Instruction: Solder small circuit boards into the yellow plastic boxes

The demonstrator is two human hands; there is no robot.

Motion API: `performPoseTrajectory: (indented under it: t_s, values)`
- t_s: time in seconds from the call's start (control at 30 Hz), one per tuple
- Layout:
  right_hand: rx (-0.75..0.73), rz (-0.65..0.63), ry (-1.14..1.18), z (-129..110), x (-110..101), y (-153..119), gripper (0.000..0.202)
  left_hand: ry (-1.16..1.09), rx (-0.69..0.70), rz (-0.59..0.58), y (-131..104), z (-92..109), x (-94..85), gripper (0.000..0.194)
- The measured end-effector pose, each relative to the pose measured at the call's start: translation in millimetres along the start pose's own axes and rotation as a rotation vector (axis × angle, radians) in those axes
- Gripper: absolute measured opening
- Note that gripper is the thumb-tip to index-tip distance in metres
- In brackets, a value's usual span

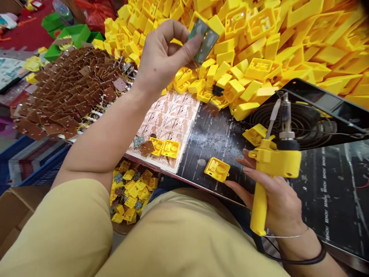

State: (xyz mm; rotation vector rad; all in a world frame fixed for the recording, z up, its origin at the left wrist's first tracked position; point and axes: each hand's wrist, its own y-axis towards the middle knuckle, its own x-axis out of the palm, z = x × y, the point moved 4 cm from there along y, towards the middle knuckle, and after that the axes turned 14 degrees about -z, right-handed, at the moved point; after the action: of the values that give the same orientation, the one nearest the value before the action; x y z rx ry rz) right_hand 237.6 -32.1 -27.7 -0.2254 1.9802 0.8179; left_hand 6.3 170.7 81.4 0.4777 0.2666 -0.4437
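Raised over the yellow heap, my left hand [170, 54] pinches a green circuit board [206, 40] between thumb and fingers. My right hand [281, 200] is wrapped round the yellow handle of a soldering tool [259, 204], whose metal tip and a thin feed tube point away from me. Near the right fingertips, an open yellow casing [216, 169] lies on the black table surface [201, 142]. Another open yellow casing [170, 149] rests on the patterned sheet [170, 111], beside a brown board [147, 148] and a small green board [138, 141].
Yellow casings [245, 50] are heaped across the back. Brown boards [72, 88] form a pile at the left. A black fan [311, 115] stands at the right behind the tool. Below the table edge, a container holds yellow parts [134, 194]. Green bins [75, 34] sit far left.
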Motion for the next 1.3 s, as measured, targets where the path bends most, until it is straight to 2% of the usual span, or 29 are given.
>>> performPoseTrajectory:
  t_s: [0.07,0.1,0.17,0.27,0.33,0.4,0.5,0.6,0.77,0.87,0.93,1.0,1.07,1.17,1.23,1.3]
  values:
    - [0.025,0.029,0.001,0,-5,1,0.071,-0.068,0.068,0.030,-6,8,10.6,0.018]
    - [0.033,0.048,0.001,0,-8,3,0.071,-0.082,0.040,0.000,-10,9,19.3,0.018]
    - [0.032,0.084,-0.012,-2,-14,10,0.068,-0.058,-0.107,-0.126,-18,3,39.6,0.018]
    - [0.006,0.099,-0.029,-6,-20,28,0.061,-0.030,-0.338,-0.396,-33,-10,68.6,0.021]
    - [-0.017,0.079,-0.050,-9,-18,42,0.056,-0.094,-0.407,-0.544,-42,-18,83.8,0.027]
    - [-0.047,0.059,-0.081,-12,-14,54,0.047,-0.200,-0.433,-0.626,-49,-24,94.4,0.033]
    - [-0.076,0.092,-0.113,-13,-10,63,0.032,-0.364,-0.453,-0.704,-57,-28,100.2,0.047]
    - [-0.039,0.127,-0.120,-10,-11,62,0.032,-0.455,-0.435,-0.833,-62,-30,95.5,0.059]
    - [-0.004,0.185,-0.168,-4,-22,66,0.032,-0.242,-0.258,-0.989,-58,-36,87.8,0.071]
    - [0.010,0.230,-0.209,-2,-30,72,0.032,-0.013,-0.174,-1.011,-53,-39,90.5,0.070]
    - [0.042,0.257,-0.220,-2,-37,74,0.032,0.182,-0.126,-0.960,-47,-38,85.6,0.064]
    - [0.092,0.273,-0.219,-2,-43,72,0.031,0.391,-0.106,-0.862,-39,-37,71.8,0.059]
    - [0.162,0.269,-0.222,-2,-47,69,0.029,0.589,-0.145,-0.762,-32,-38,52.6,0.055]
    - [0.214,0.253,-0.217,-2,-51,65,0.029,0.818,-0.230,-0.737,-32,-44,32.3,0.053]
    - [0.189,0.262,-0.187,-4,-53,65,0.029,0.918,-0.186,-0.715,-39,-41,32.5,0.050]
    - [0.158,0.269,-0.168,-7,-54,65,0.029,0.941,-0.097,-0.639,-53,-29,43.5,0.039]
